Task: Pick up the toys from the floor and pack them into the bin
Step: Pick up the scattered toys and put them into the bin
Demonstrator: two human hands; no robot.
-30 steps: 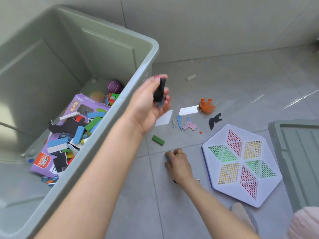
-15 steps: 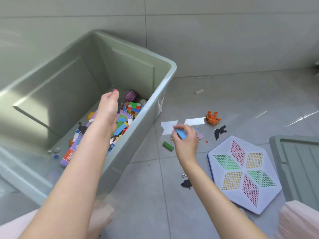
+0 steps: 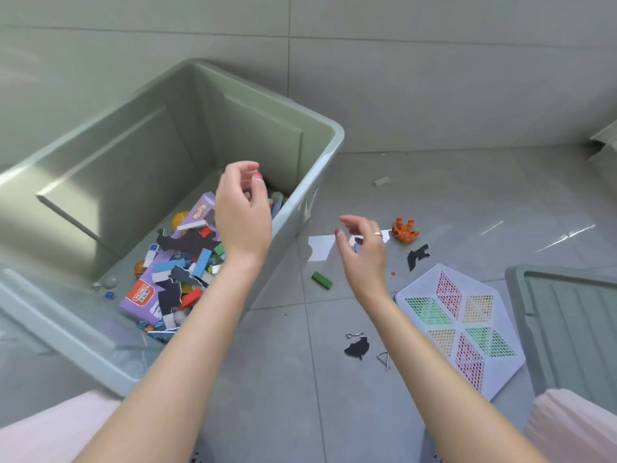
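The grey-green bin [image 3: 133, 162] stands open on the left, holding a purple box [image 3: 140, 295], coloured blocks and black cut-outs. My left hand [image 3: 243, 212] hovers over its right side, fingers loosely curled and holding nothing. Just right of the bin, my right hand [image 3: 364, 259] hangs above the floor with fingers spread and relaxed; a bit of blue shows behind them. On the floor lie a green block [image 3: 322, 280], an orange toy [image 3: 405, 230], two black cut-outs [image 3: 417, 257] [image 3: 357, 347] and a white hexagonal pegboard [image 3: 500, 372].
White cards [image 3: 320, 247] lie under my right hand. A beige block [image 3: 381, 181] sits near the wall. Small metal clips [image 3: 384, 359] lie by the lower cut-out. The bin's lid [image 3: 567, 329] is at the right edge, and my knees fill both lower corners.
My left hand carried a dark piece over the bin and now holds nothing. My right hand lifted a blue piece off the floor, and its fingers have since opened.
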